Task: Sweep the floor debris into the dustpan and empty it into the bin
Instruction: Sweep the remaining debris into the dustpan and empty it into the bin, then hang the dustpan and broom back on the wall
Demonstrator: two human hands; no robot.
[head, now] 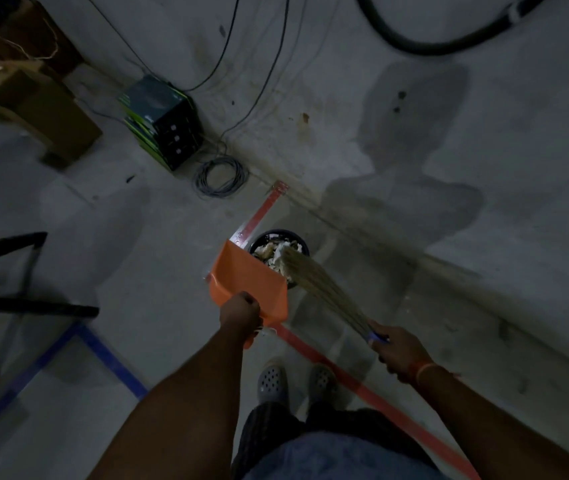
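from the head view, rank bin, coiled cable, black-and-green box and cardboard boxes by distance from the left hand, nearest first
From the left hand:
1. bin, just ahead, right of the dustpan
2. coiled cable, farther ahead
3. black-and-green box, ahead-left
4. cardboard boxes, far left

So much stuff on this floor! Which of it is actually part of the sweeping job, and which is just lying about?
In use:
orange dustpan, gripped by the left hand
broom, gripped by the right hand
black bin, already holding rubbish

Lying about:
coiled grey cable
black and green box
cardboard boxes
thick black hose
red floor tape
blue floor tape
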